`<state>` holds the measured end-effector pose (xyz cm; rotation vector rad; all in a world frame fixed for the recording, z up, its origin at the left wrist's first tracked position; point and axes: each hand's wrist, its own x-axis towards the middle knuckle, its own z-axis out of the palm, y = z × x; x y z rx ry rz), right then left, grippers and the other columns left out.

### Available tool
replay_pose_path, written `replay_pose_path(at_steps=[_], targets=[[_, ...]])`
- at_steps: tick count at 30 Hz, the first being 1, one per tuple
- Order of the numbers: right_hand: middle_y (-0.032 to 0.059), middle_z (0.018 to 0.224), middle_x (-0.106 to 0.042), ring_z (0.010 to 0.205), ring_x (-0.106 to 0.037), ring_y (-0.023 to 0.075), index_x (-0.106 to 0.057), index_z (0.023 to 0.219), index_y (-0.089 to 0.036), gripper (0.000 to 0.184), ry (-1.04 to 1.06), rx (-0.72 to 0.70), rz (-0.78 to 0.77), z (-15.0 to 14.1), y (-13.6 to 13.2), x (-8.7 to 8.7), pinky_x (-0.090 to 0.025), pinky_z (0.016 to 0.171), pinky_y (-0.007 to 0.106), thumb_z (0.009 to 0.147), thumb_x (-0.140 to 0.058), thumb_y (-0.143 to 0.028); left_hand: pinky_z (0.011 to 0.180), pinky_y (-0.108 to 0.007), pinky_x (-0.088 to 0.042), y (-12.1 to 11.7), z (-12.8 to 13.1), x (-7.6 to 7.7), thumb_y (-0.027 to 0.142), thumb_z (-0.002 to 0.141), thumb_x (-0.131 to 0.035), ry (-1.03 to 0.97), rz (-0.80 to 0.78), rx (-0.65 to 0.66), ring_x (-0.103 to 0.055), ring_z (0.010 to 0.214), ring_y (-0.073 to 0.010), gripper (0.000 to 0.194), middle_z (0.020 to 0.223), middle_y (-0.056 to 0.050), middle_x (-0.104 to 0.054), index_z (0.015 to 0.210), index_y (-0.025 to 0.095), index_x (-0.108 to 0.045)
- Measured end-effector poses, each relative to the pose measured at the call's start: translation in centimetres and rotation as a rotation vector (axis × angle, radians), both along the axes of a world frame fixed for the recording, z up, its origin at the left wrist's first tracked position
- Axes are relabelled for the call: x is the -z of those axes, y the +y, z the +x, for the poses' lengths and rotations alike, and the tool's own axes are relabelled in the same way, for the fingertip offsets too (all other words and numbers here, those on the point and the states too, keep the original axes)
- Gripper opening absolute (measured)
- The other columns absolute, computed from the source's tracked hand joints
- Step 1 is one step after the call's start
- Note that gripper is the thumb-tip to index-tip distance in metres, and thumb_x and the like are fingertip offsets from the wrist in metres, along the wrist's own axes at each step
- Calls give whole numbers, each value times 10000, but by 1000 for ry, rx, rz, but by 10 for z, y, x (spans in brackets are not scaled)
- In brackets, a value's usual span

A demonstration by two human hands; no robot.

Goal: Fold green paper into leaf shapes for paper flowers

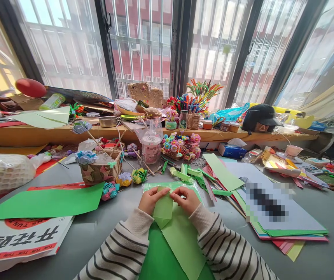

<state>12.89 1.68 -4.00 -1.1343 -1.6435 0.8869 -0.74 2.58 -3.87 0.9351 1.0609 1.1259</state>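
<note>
A light green strip of paper (163, 209), partly folded, is held up between both hands near the middle of the table. My left hand (152, 199) pinches its upper left edge between thumb and fingers. At the upper right edge my right hand (186, 199) also has its fingertips closed on the paper. Below the hands, a longer light green sheet (182, 237) slants toward me over a darker green sheet (158, 256). Just beyond the fingers lie a clear plastic sleeve (194, 187) and several folded green paper pieces (184, 173).
To the right is a stack of coloured paper topped by a white sheet (298, 217). At left, a green sheet (50, 202) covers part of a printed bag (23, 245). A basket with paper flowers (97, 173) and a lidded drink cup (151, 147) stand behind.
</note>
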Motion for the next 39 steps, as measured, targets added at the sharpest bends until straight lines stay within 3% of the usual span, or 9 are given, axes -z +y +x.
replay_pose_path(at_steps=[6, 8, 13, 21, 24, 27, 33, 36, 39], targets=[[-14, 492, -492, 460, -444, 92, -544, 555, -151, 210, 118, 24, -60, 3, 3, 2, -382, 405, 205, 596, -544, -356, 503, -210, -414, 4, -5, 0, 324, 471, -670, -180, 7, -85, -545, 507, -106, 267, 560, 8, -615, 649, 136, -605], [-24, 470, -468, 443, -432, 88, -542, 575, -148, 239, 203, 81, -121, 5, 5, 3, -369, 388, 200, 587, -542, -387, 548, -216, -425, 1, -3, -4, 331, 473, -670, -231, 8, -47, -568, 584, -122, 321, 641, -11, -630, 715, 141, -579], [-26, 468, -457, 448, -433, 82, -533, 602, -139, 267, 326, 134, -170, 8, 9, 7, -363, 394, 190, 582, -540, -405, 484, -254, -414, -4, 2, -5, 261, 407, -716, -27, 35, 135, -564, 482, -149, 555, 571, -12, -623, 874, 145, -440], [-48, 431, -420, 403, -361, 57, -524, 551, -141, 218, 171, 83, -93, 18, 12, -5, -289, 369, 183, 554, -581, -352, 425, -209, -387, 3, -4, 9, 262, 421, -708, 151, 172, 236, -553, 469, -141, 694, 510, 19, -588, 1002, 139, -348], [-57, 381, -434, 326, -325, 41, -480, 531, -148, 267, 270, 96, -171, 20, 13, -6, -248, 318, 177, 532, -588, -392, 461, -220, -411, 3, -6, 1, 326, 451, -686, 129, 152, 128, -569, 484, -141, 651, 524, 21, -584, 991, 151, -367], [-16, 432, -540, 302, -389, 48, -418, 556, -157, 335, 474, 77, -318, 18, 14, -4, -273, 291, 166, 492, -613, -422, 538, -261, -444, 1, -4, -7, 441, 515, -607, -9, 66, -9, -597, 539, -159, 551, 567, -16, -606, 927, 154, -380], [9, 501, -581, 387, -531, 90, -380, 552, -157, 375, 599, -80, -514, 5, 10, 1, -352, 328, 155, 454, -650, -397, 542, -282, -453, -2, 6, 1, 283, 367, -729, -67, 133, -4, -595, 582, -187, 569, 567, -12, -613, 823, 145, -418], [-9, 500, -576, 334, -488, 63, -433, 579, -140, 322, 464, -138, -470, 3, 8, 3, -337, 313, 151, 508, -613, -397, 542, -290, -453, -1, 5, 4, 287, 394, -716, -32, 173, -32, -596, 554, -187, 524, 577, -22, -625, 807, 140, -428], [-26, 463, -549, 282, -387, 20, -457, 532, -130, 295, 351, -87, -331, 5, 10, 6, -293, 289, 142, 580, -545, -407, 497, -256, -444, -1, 2, 3, 263, 403, -711, 4, 172, -87, -583, 495, -161, 518, 504, 12, -596, 802, 142, -403]])
